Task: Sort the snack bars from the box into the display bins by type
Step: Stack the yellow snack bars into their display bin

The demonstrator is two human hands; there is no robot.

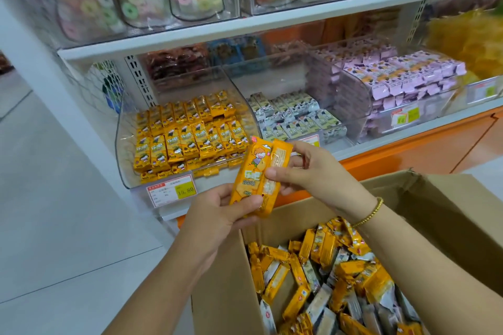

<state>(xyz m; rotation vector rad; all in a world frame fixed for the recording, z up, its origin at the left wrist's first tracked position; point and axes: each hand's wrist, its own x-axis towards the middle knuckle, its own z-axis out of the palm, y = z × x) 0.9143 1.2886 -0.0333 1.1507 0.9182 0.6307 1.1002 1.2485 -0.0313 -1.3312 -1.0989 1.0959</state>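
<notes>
Both hands hold two yellow snack bars point(254, 171) side by side above the open cardboard box point(226, 294). My left hand point(217, 212) grips their lower ends, thumb across the front. My right hand point(307, 171) pinches the right bar near its middle. The box holds several yellow and white bars point(326, 280) in a loose pile. On the shelf behind, a clear bin point(123, 160) is filled with yellow bars point(187, 133), the bin to its right holds white bars point(294, 117), and a third holds pink bars point(402, 76).
A price tag point(171, 190) reading 15.80 hangs on the yellow bin's front. Upper shelf point(272, 19) carries clear jars of ring candies. An orange cabinet base point(435, 141) runs under the shelf. Grey tiled floor point(68, 226) lies to the left.
</notes>
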